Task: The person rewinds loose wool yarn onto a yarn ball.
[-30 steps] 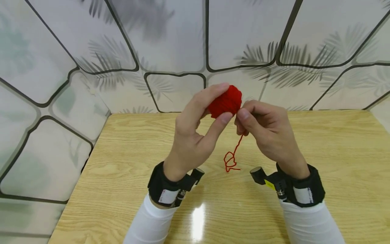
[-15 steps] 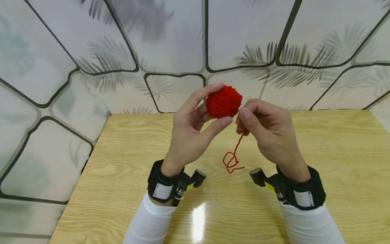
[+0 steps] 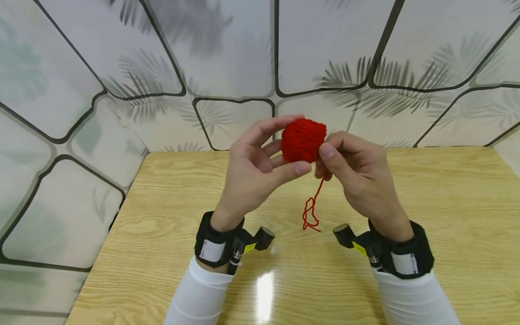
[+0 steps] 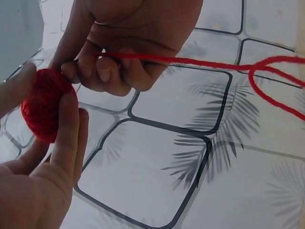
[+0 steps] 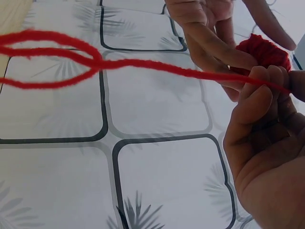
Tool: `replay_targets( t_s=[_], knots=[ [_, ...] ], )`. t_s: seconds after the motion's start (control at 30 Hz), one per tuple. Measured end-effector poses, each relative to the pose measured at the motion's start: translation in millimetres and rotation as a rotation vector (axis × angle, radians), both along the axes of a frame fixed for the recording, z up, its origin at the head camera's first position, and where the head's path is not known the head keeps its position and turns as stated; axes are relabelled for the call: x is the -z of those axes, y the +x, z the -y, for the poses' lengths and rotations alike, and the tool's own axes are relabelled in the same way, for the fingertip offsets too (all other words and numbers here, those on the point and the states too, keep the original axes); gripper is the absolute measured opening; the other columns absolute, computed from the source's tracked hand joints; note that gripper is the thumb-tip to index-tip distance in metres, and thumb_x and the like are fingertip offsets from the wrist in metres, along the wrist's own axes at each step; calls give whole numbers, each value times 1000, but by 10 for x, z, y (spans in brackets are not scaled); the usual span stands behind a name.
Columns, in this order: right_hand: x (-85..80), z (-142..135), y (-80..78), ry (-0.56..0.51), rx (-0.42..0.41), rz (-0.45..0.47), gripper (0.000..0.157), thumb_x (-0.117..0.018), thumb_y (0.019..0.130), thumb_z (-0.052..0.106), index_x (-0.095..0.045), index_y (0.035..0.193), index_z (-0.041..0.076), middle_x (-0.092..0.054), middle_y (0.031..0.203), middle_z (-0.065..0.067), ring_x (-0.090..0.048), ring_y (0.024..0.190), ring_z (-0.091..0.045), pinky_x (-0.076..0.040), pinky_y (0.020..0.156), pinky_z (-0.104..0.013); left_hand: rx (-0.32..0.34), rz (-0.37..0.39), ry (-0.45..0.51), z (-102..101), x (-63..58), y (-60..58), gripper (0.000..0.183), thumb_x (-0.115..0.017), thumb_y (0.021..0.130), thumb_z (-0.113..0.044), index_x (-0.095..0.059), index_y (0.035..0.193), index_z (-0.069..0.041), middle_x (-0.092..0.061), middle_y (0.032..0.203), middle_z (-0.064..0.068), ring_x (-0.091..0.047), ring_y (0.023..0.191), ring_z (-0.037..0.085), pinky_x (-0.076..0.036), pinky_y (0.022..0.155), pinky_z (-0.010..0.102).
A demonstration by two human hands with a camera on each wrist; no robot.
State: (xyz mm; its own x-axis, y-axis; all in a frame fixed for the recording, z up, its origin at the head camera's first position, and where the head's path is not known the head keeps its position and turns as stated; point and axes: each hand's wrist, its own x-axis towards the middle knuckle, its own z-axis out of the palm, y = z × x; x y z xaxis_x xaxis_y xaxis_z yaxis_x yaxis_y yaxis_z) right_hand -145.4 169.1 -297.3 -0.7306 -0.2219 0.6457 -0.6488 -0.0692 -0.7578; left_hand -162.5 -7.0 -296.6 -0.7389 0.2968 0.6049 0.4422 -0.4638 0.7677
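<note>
A small ball of red yarn (image 3: 303, 140) is held up over the far side of the table by my left hand (image 3: 253, 169), thumb below it and fingers behind and above. Close at its right side, my right hand (image 3: 357, 174) pinches the yarn between thumb and curled fingers. From under that hand a loose yarn tail (image 3: 310, 210) hangs down and ends in a tangled loop. In the left wrist view the ball (image 4: 47, 106) sits between thumb and fingers. The right wrist view shows the strand (image 5: 167, 69) running out from the right hand's fingers to the loop.
Below the hands lies a light wood-grain table (image 3: 170, 216). A pale wall covering (image 3: 231, 49) with dark lines and leaf prints rises behind and to the left of it. Each wrist wears a black strap with a small camera (image 3: 265, 238).
My left hand has turned the ball of yarn, which now sits slightly lower, more of its side showing. The tail's loop has swung and narrowed. The right hand has hardly moved.
</note>
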Motion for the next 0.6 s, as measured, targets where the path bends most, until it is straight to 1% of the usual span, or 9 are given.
replay_targets(
  t_s=[0.03, 0.1, 0.17, 0.27, 0.33, 0.4, 0.53, 0.57, 0.6],
  knots=[
    [0, -4, -1, -7, -2, 1, 9, -49, 90, -2, -55, 84, -2, -52, 72, -10, -50, 65, -21, -43, 54, -29, 27, 11, -5, 10, -5, 5, 54, -66, 75, 8, -44, 124, 7, -50, 125, 20, -54, 105, 39, -45, 85, 51],
    [-3, -13, -1, -20, -5, 0, 9, -49, 90, -2, -55, 84, -2, -52, 72, -11, -50, 65, -21, -44, 54, -29, 54, 21, -34, 34, -22, 19, 54, -66, 76, 7, -44, 125, 6, -51, 123, 20, -53, 106, 38, -45, 85, 51],
    [-5, -20, 0, -31, -13, 5, 8, -49, 90, -3, -55, 84, -3, -52, 73, -12, -50, 65, -22, -45, 54, -29, 64, 18, -62, 53, -35, 26, 54, -65, 77, 7, -44, 127, 4, -52, 121, 20, -52, 107, 37, -45, 86, 50],
    [-2, -27, 0, -28, -19, 9, 7, -50, 90, -3, -55, 85, -3, -52, 74, -12, -50, 65, -22, -46, 55, -29, 68, -18, -96, 62, -57, 39, 56, -64, 77, 8, -44, 129, 5, -52, 121, 19, -51, 108, 35, -44, 88, 49],
    [3, -30, -3, -22, -21, 13, 7, -50, 90, -3, -55, 86, -3, -51, 75, -12, -50, 65, -22, -46, 56, -29, 74, -24, -89, 55, -58, 41, 57, -63, 77, 9, -44, 129, 6, -51, 121, 19, -51, 109, 36, -43, 89, 49],
    [10, -33, -9, -6, -14, 9, 7, -49, 90, -2, -55, 87, -2, -51, 74, -11, -51, 65, -21, -45, 55, -29, 87, 2, -65, 49, -50, 48, 55, -64, 76, 9, -44, 127, 7, -49, 122, 20, -51, 110, 36, -42, 91, 49],
    [27, -29, -32, 12, -11, 4, 7, -49, 91, -1, -56, 88, -2, -52, 73, -10, -51, 63, -21, -42, 53, -29, 86, 85, -30, 33, -20, 60, 53, -66, 77, 3, -42, 123, 4, -49, 121, 21, -52, 108, 34, -43, 90, 49],
    [32, -26, -40, 16, -12, 2, 8, -48, 91, -1, -56, 88, -2, -52, 73, -10, -50, 63, -21, -41, 53, -29, 73, 87, -39, 30, -18, 66, 54, -67, 77, 1, -42, 124, 3, -50, 120, 20, -52, 108, 33, -43, 90, 48],
    [38, -21, -47, 18, -12, 4, 8, -48, 91, 0, -56, 89, -2, -52, 73, -10, -50, 63, -20, -41, 53, -29, 48, 69, -58, 23, -27, 73, 57, -68, 76, 0, -41, 126, 1, -52, 118, 19, -53, 106, 32, -44, 89, 46]
  ],
)
